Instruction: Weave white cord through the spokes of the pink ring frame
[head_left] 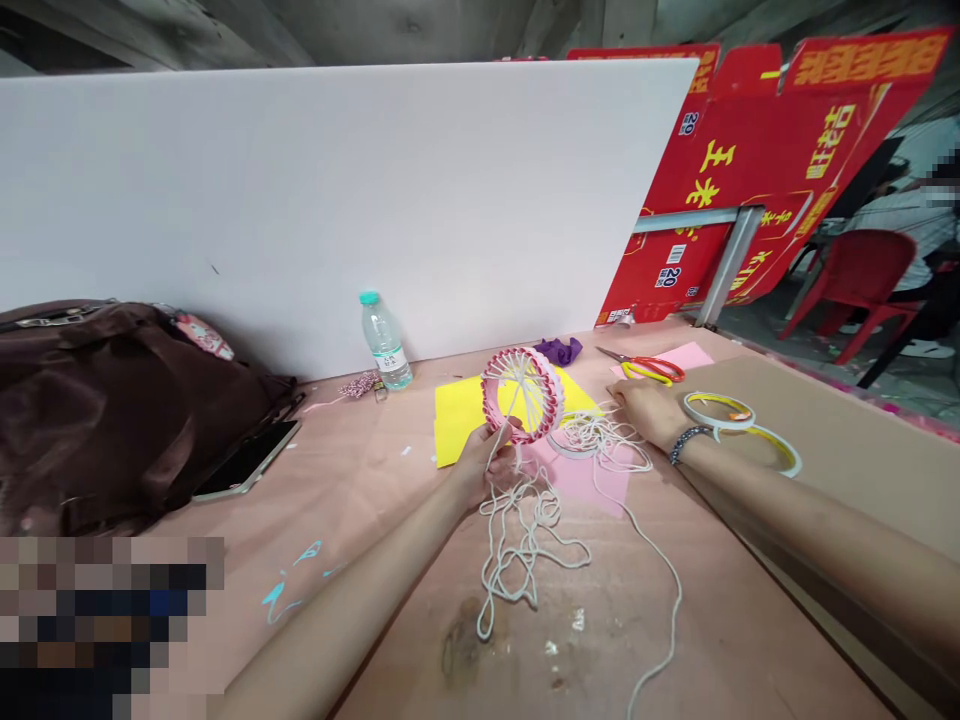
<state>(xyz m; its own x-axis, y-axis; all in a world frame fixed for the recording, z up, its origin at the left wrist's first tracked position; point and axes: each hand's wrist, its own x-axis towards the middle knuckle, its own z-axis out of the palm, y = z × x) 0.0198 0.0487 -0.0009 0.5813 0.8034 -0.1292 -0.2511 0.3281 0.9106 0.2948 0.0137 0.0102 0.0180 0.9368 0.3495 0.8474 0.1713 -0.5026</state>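
We do best here to hold the ring (557, 405) lightly by its rim, because squeezing could bend it and slacken the white strands that fan across its middle. Those strands probably sit neatest under even tension, so we should ease the cord (600, 434) out a little at a time and avoid yanking at the heap. The loose loops lying on the surface (390, 570) below the ring look likely to knot, and it would help to lift them apart before drawing any length through. The long tail running toward the near edge could also snag under our forearm. Our left hand (484, 465) reaches forward from below, its fingers clamped on the ring's lower rim, so that the ring stands upright, raised in front of the yellow sheet (456, 420). Our right hand (646, 408) comes in from the right with the forearm low and nearly level, palm down, beside the cord heap and just in front of the scissors (664, 365). Its fingers point toward the far side; we cannot tell whether they are pinched on a strand. The tape rolls (790, 462) lie near that wrist.
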